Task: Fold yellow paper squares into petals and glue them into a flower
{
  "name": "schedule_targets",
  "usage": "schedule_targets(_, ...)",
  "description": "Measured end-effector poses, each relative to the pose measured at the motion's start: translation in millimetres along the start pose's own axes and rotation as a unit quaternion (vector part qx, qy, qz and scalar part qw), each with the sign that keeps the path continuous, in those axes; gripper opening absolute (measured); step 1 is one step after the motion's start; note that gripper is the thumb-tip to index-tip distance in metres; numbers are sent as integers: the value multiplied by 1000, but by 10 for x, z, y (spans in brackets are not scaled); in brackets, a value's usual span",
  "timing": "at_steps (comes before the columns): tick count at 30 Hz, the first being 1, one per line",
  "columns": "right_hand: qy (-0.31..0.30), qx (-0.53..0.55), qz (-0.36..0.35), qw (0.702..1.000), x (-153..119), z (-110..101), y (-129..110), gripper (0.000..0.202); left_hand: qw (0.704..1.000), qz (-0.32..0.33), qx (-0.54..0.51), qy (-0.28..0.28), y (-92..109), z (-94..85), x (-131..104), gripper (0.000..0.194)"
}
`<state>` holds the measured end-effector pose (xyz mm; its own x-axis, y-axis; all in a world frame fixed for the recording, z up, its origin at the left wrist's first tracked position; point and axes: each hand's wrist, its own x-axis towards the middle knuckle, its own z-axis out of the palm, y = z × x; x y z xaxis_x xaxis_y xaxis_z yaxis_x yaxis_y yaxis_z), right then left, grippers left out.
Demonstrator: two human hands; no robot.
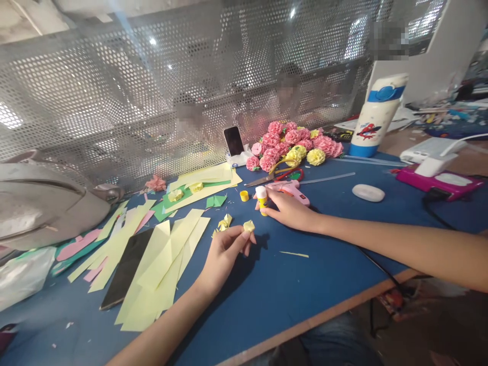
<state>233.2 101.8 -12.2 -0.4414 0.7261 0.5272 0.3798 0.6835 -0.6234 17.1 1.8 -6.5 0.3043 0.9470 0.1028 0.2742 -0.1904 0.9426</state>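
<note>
Between the thumb and fingers of my left hand (pixel 231 246) is a small folded yellow paper piece (pixel 249 226). My right hand (pixel 292 209) grips a yellow glue stick (pixel 262 201) upright, its white end facing up. A yellow cap (pixel 244 195) stands on the table just left of the glue stick. More folded yellow paper pieces (pixel 224 222) lie behind my left hand, partly covered by it. Past my right hand rest a pink glue gun (pixel 292 190) and scissors (pixel 267 179) with red and yellow handles.
Yellow paper strips (pixel 168 274) and a dark phone (pixel 127 269) cover the left side. Pink and yellow paper flowers (pixel 282 145) are heaped at the back near a propped phone (pixel 233 141). A bottle (pixel 379 117) and a magenta power strip (pixel 438 182) stand right. A bag (pixel 53 208) sits far left.
</note>
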Motion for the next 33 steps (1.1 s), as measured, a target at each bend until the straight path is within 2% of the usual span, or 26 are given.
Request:
schedule_targets(2,-15,-15,-6,1000,-18,0,-40,21,1000,-4,9,15,-2,-4,-2,31)
schedule_targets(7,7,-8,-59,998,-89,-122,-285,36,999,-21,31,34,-5,-7,-9,30)
schedule_targets(11,62,32,-108,992,-182,-144,-427,15,998,-37,51,31,8,1,-7,29)
schedule_targets(14,79,58,-142,985,-230,-121,-470,10,996,-49,67,21,25,9,-4,29)
schedule_targets(20,45,54,-181,981,-240,-104,-513,10,993,-67,96,6,28,27,-1,29)
schedule_targets(33,-27,41,-188,981,-218,-51,-459,23,992,-55,114,1,19,66,-16,29)
